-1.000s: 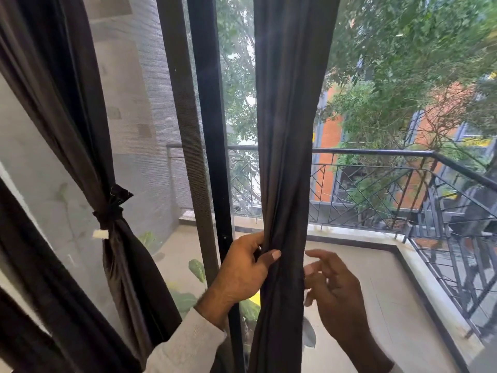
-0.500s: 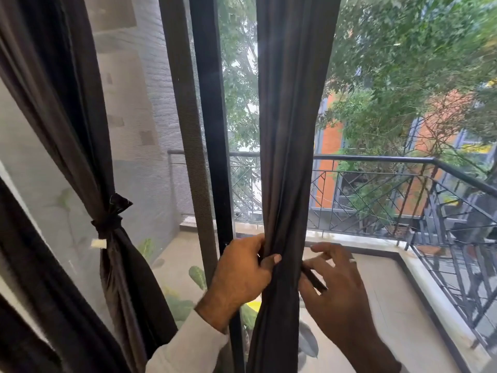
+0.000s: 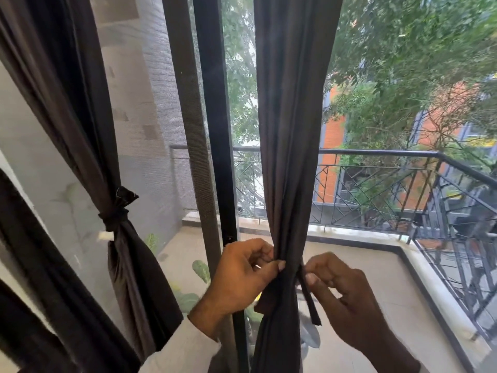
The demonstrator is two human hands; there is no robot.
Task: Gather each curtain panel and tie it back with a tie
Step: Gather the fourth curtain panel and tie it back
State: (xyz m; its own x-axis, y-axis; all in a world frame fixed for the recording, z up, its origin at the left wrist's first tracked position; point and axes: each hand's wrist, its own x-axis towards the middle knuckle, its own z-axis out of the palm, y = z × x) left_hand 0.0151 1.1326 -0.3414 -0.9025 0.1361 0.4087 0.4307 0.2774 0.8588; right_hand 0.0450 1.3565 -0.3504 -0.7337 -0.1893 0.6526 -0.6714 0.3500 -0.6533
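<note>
Curtain: middle panel (image 3: pixel 291 157) hangs gathered into a narrow column in front of the glass, pinched in at hand height, where both hands meet it.
Tie: dark strip (image 3: pixel 309 297) comes round the right side of the bunch, and its loose end dangles below the right hand; it looks wrapped but not yet knotted, by my reading.
Left hand: left hand (image 3: pixel 242 275) has its grip closed on the bunch, thumb pressed across the front and fingers curled behind, likely to keep the folds from spreading while the strip is worked.
Right hand: right hand (image 3: pixel 341 289) pinches the strip between thumb and curled fingers just beside the cloth, probably to keep it taut for the knot.
Left panel: second curtain (image 3: pixel 80 117) is already bunched and bound with a knotted band (image 3: pixel 114 216), so that one looks finished.
Window: dark frame post (image 3: pixel 215 130) stands just left of the held panel; beyond the glass are a balcony railing (image 3: pixel 376 153) and trees.
Writing: small white tag (image 3: pixel 105 235) sits under the left knot, too small to read; no brand or lettering shows anywhere.
</note>
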